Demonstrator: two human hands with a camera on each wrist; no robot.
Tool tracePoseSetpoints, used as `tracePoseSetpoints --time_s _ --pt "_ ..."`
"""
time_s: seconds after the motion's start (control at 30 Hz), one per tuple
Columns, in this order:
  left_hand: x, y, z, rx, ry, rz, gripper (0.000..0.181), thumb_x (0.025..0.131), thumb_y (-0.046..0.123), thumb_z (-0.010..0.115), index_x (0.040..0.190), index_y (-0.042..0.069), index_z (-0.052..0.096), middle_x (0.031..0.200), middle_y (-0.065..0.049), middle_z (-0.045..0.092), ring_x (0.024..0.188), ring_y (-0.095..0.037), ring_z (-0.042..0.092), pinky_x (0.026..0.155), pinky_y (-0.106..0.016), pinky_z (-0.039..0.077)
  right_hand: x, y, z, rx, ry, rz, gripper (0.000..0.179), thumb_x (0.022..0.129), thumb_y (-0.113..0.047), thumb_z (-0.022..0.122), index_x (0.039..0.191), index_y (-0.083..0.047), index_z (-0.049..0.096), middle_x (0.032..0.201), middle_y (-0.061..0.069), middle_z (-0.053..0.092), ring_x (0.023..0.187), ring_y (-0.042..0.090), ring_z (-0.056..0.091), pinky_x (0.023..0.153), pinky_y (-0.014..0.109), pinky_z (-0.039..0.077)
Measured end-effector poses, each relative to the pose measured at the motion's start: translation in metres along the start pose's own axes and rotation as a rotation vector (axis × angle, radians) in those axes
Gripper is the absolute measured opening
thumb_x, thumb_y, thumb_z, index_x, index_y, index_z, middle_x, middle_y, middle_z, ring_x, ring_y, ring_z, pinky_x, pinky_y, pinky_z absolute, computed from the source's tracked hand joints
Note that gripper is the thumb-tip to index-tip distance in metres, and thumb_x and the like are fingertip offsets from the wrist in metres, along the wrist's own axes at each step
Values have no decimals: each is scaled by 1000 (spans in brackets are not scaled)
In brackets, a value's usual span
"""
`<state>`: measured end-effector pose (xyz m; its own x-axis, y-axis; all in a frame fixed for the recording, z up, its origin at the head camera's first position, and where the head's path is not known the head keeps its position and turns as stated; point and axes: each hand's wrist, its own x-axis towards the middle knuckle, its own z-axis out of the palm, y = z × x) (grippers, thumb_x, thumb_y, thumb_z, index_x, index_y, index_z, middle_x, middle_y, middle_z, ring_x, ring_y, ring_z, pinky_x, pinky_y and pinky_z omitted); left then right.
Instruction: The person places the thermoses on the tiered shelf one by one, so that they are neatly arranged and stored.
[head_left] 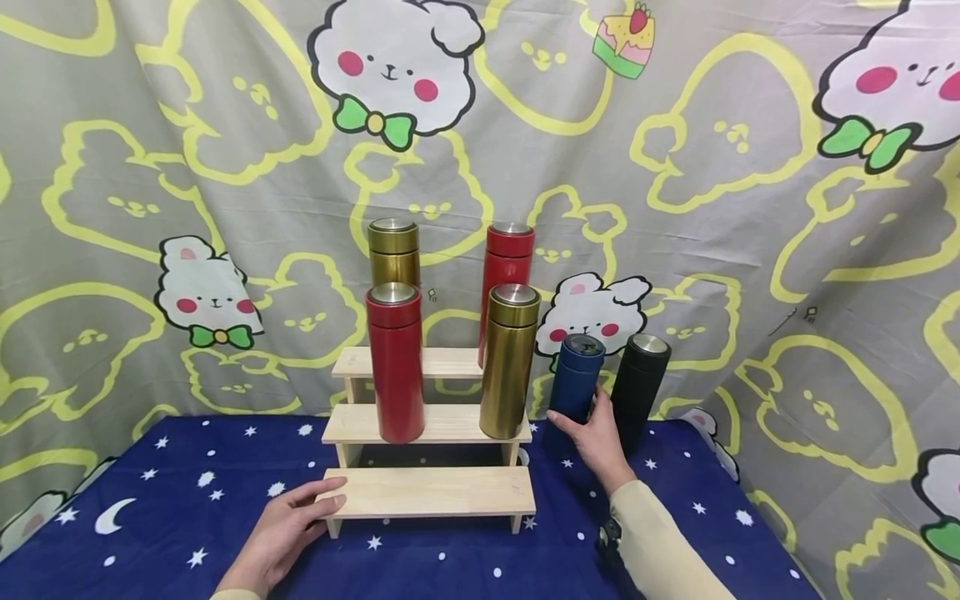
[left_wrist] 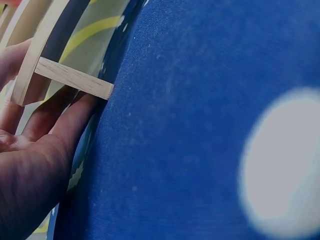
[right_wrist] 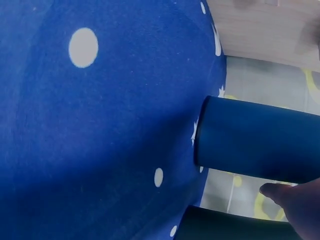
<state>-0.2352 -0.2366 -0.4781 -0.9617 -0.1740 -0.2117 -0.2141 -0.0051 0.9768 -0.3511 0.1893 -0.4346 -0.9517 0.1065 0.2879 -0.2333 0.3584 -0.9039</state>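
Note:
My right hand (head_left: pixel 600 442) grips a blue thermos flask (head_left: pixel 576 387) from the right, its thumb across the front. The flask's base is close over the cloth in the right wrist view. Just to its right stands a black thermos flask (head_left: pixel 641 379). With my left hand (head_left: pixel 281 529) I hold the left end of the lowest step of a three-step wooden stand (head_left: pixel 442 492). A red flask (head_left: pixel 397 375) and a gold flask (head_left: pixel 510 375) stand on the middle step. Behind them, another gold flask (head_left: pixel 393 242) and another red flask (head_left: pixel 510 250) occupy the top step.
Dark blue cloth (head_left: pixel 247 517) with white stars and moons covers the table. A grey curtain (head_left: pixel 285 208) with cartoon animals hangs close behind the stand and along the sides.

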Motion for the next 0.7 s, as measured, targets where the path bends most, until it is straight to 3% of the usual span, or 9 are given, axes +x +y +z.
tracePoseSetpoints --time_s 0.17,0.43,0.7 --pt "0 1 0 4 5 -4 46 85 19 79 124 -1 66 146 -28 37 106 -23 59 96 -49 48 0 2 2 -18 28 36 90 88 -19 76 152 3 15 151 27 27 137 43 30 111 56 27" --pt "1 -1 0 15 1 -10 47 85 21 79 125 0 66 147 -28 36 107 -24 59 97 -51 46 -3 8 5 -17 78 44 66 89 -15 74 139 3 35 140 28 42 130 44 42 107 55 35" --pt "0 -1 0 16 -3 6 46 86 19 78 125 -1 66 147 -27 36 106 -22 60 96 -50 48 -6 8 0 -54 111 59 69 85 -19 80 138 2 42 137 28 48 124 42 49 102 54 41"
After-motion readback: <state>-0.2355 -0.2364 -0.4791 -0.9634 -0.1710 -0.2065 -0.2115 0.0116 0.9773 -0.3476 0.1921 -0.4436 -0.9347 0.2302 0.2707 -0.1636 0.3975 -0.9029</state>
